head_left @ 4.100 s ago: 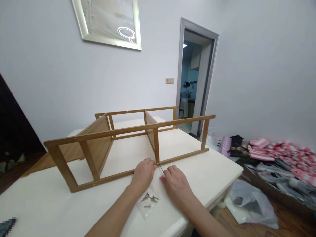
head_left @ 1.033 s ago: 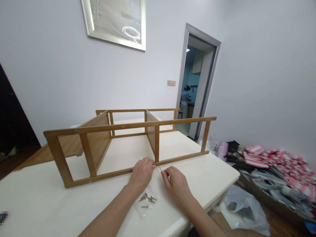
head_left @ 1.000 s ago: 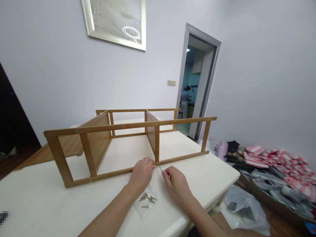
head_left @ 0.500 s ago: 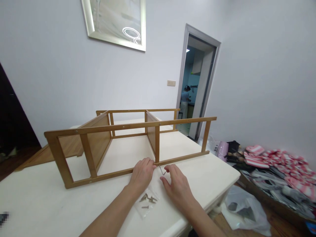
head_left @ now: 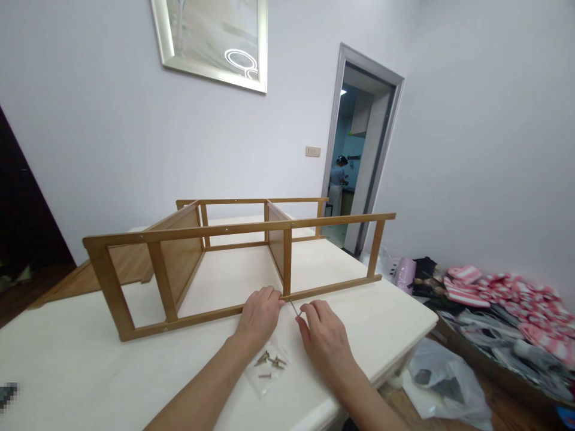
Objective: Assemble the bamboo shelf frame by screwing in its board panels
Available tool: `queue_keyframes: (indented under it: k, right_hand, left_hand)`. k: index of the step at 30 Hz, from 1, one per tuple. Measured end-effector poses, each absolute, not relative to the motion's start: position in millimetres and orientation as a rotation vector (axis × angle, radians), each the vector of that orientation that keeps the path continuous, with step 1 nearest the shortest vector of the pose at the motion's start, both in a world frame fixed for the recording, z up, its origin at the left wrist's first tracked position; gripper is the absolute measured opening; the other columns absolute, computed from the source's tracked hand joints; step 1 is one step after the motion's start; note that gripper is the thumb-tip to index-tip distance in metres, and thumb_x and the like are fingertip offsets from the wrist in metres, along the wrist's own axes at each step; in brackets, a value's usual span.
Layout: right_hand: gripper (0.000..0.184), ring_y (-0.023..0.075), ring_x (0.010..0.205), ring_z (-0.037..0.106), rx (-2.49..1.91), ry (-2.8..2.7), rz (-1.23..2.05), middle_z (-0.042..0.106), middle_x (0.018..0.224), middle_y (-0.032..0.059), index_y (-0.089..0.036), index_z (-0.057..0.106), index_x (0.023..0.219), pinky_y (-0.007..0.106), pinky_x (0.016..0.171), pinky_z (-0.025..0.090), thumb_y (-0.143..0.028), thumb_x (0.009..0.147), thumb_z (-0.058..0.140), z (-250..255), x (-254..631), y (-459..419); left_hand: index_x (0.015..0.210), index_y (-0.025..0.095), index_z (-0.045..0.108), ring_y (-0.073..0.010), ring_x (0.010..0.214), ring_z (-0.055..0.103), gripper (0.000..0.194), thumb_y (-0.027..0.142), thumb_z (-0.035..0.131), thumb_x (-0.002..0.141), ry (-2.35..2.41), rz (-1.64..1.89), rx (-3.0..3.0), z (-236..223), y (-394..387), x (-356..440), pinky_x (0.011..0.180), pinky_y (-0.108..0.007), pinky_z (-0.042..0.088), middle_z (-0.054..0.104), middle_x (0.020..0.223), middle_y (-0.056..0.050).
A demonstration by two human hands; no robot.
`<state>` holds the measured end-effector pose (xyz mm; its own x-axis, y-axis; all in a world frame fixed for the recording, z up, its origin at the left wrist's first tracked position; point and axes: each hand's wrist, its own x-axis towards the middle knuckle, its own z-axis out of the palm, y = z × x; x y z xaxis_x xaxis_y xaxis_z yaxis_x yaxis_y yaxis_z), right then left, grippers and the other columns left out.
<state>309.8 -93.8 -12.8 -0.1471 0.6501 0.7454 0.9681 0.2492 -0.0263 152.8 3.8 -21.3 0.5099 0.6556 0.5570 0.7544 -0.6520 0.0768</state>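
A brown wooden shelf frame [head_left: 215,229] lies on its side on a white table [head_left: 148,383]. My left hand [head_left: 260,312] is closed around its lower front rail, just left of the middle upright [head_left: 287,263]. In my right hand [head_left: 324,329] the thumb and fingers pinch the end of a thin metal hex key [head_left: 294,307]. The key's other end meets the rail by the foot of that upright; the screw there is too small to make out. Just below my left hand lies a clear plastic bag [head_left: 265,386] with several screws [head_left: 270,360].
Another wooden panel [head_left: 94,275] lies at the table's left end. Right of the table are a clear plastic bag [head_left: 449,383] on the floor and a pile of pink striped cloth [head_left: 507,293]. A person [head_left: 336,182] stands beyond the doorway [head_left: 399,120].
The fingers of my right hand have closed on the hex key, which was loose between them before and now points differently. My left hand keeps its hold on the rail.
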Motion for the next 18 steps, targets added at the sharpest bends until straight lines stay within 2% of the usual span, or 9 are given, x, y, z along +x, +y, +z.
queue_keyframes:
  k: [18]
  right_hand:
    - [0.012,0.0201,0.072,0.053,-1.413,-1.903,-0.788,0.056,0.077,0.0042,-0.018,0.054,0.083,0.032,0.063,0.04,-0.014,0.095,0.052,-14.2,312.2,-90.2]
  left_hand:
    - [0.096,0.019,0.065,-0.0206,0.083,0.061,0.013,0.019,0.052,0.095,-1.229,-0.837,-2.576,-18.3,2.0,153.2,0.075,-0.035,0.047,0.066,0.091,-0.005]
